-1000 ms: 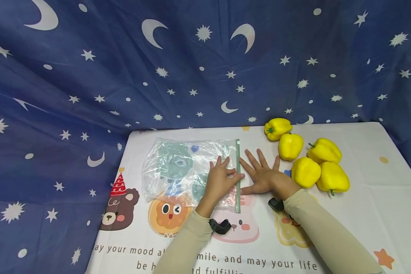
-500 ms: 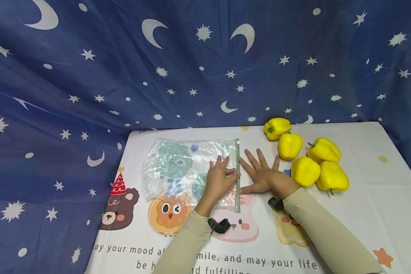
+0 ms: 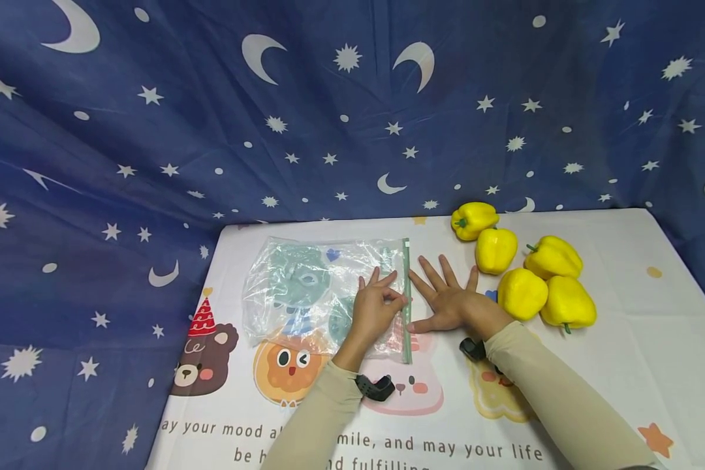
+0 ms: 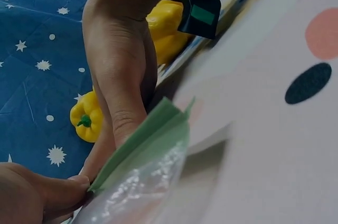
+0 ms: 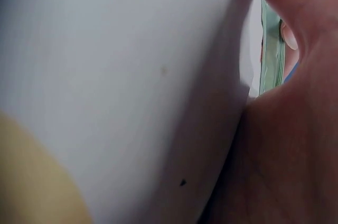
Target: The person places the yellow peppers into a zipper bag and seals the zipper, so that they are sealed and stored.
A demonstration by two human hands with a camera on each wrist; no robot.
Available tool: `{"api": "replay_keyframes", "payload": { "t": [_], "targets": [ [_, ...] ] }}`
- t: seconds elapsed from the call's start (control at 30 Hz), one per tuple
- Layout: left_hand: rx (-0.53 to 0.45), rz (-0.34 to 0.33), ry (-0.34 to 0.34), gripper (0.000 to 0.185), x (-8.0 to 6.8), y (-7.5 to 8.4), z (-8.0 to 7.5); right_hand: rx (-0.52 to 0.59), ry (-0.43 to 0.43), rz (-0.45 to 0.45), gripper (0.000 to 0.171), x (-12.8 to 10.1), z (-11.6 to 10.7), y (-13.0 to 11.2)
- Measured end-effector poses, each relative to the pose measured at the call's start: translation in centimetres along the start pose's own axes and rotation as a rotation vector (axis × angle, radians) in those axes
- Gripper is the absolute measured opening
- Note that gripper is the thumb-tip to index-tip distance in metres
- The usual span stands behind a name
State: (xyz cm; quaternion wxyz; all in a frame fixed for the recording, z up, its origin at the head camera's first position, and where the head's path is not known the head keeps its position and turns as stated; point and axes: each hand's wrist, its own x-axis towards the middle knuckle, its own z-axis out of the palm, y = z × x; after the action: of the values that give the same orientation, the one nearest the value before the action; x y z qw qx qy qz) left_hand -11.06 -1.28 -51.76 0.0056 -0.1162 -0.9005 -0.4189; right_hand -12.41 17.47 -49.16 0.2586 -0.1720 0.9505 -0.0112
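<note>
Little has moved: our left hand (image 3: 371, 309) curls its fingertips tighter, now pinching the clear zip bag (image 3: 323, 294) by its green seal. Our right hand (image 3: 446, 297) lies flat and spread just beside it, holding nothing. Five yellow peppers (image 3: 523, 267) sit unbagged beyond the right hand, on a cartoon-printed tablecloth (image 3: 623, 365) before a starry blue backdrop (image 3: 153, 130).

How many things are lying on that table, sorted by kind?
Yellow peppers: 5
Clear zip bag: 1
Total: 6
</note>
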Motion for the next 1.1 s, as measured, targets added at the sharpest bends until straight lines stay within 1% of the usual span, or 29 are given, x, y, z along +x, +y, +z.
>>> {"api": "replay_keyframes", "payload": {
  "t": [0.13,0.27,0.4,0.53,0.6,0.73,0.83,0.9,1.0,1.1],
  "targets": [
    [-0.011,-0.003,-0.02,0.013,0.1,-0.1,0.0,-0.008,0.002,0.001,0.117,0.0,-0.1,0.0],
    [-0.059,-0.015,-0.047,0.013,0.1,-0.3,-0.4,-0.007,0.001,-0.001,0.118,0.1,-0.1,0.0],
    [-0.142,-0.068,-0.07,0.01,0.2,-0.4,-1.3,0.009,-0.013,-0.003,0.118,0.2,-0.1,-0.1],
    [-0.19,-0.126,-0.08,0.008,0.4,-0.5,-2.5,0.014,-0.031,0.01,0.119,0.5,-0.1,0.0],
    [-0.181,-0.138,-0.066,0.008,0.6,-0.6,-3.1,0.019,-0.027,0.007,0.119,0.7,0.0,0.1],
    [-0.124,-0.123,-0.008,0.008,0.8,-1.0,-3.9,0.033,-0.029,0.012,0.119,1.0,0.2,0.4],
    [-0.087,-0.125,0.012,0.01,0.7,-1.2,-4.4,0.04,-0.033,0.019,0.121,1.2,0.6,0.5],
    [-0.079,-0.129,0.0,0.011,0.7,-1.3,-4.6,0.031,-0.04,0.033,0.121,1.2,0.7,0.6],
    [-0.108,-0.148,-0.048,0.006,0.6,-1.6,-4.7,0.029,-0.027,0.031,0.121,1.0,0.7,0.5],
    [-0.217,-0.176,-0.112,0.004,0.6,-2.2,-4.5,0.02,-0.011,0.028,0.12,0.5,0.4,0.3]
  ]
}}
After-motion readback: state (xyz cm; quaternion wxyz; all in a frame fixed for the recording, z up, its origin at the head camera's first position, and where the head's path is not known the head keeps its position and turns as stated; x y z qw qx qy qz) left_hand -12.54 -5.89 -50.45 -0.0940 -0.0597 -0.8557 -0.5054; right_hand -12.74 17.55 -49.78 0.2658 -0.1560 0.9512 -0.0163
